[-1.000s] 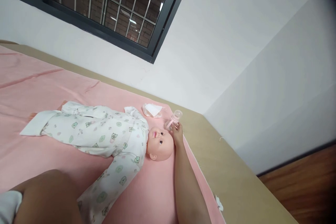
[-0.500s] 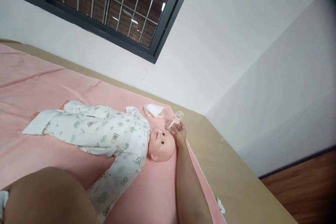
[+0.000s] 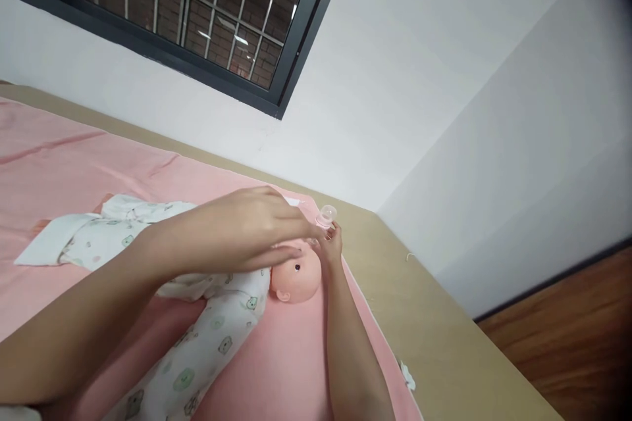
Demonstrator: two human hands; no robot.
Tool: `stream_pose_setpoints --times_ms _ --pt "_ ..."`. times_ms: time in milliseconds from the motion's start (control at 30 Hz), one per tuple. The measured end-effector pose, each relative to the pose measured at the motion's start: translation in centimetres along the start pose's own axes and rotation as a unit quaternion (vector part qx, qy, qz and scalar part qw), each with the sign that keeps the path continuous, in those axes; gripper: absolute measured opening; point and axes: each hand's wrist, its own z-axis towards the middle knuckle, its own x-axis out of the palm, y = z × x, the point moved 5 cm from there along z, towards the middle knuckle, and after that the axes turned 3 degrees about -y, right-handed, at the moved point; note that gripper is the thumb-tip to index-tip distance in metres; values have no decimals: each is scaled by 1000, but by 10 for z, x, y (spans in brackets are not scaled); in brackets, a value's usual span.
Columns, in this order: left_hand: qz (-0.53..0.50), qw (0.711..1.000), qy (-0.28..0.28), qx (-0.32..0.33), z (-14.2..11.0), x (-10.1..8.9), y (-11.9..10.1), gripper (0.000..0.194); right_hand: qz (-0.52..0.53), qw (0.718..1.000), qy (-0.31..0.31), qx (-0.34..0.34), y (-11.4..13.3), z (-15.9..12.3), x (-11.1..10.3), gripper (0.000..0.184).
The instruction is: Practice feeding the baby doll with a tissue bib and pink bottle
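Creased cloth [image 3: 281, 362], clear round-capped bottle [image 3: 327, 214]

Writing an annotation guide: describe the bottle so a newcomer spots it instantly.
Start with the large pink sheet, then go to its far right corner, just beyond the doll's head. The bottle is there at the right hand, its lower part mostly hidden. Its see-through rounded top sets it apart from the opaque head.
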Motion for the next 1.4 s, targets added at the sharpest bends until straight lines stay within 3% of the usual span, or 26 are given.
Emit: stream_pose_setpoints --times_ms 133,333,433,567,733,833,1100,1200,1400 --pt "40 996 17 -74 0 5 36 34 16 999 -35 29 22 4 -2 80" --pt "77 987 14 -140 1 14 71 37 14 1000 -10 17 80 5 -2 84" --pt "64 984 -17 -163 1 17 84 35 22 999 23 8 116 -2 6 84" --pt "-68 975 -91 -193 1 25 97 40 70 993 92 -21 165 -20 27 84" --pt "-232 926 -138 -264 0 36 110 67 128 973 188 -40 210 -56 57 84" --pt "-290 913 -133 -255 1 38 110 75 140 964 225 -39 224 -75 70 93" --pt "-332 902 -127 -245 6 38 105 70 143 951 272 -50 231 -92 83 101" --pt "-301 914 -123 -242 5 39 107 63 104 954 273 -62 233 -89 75 96" --pt "-130 956 -120 -233 4 36 104 54 86 959 248 -105 246 -87 58 90"
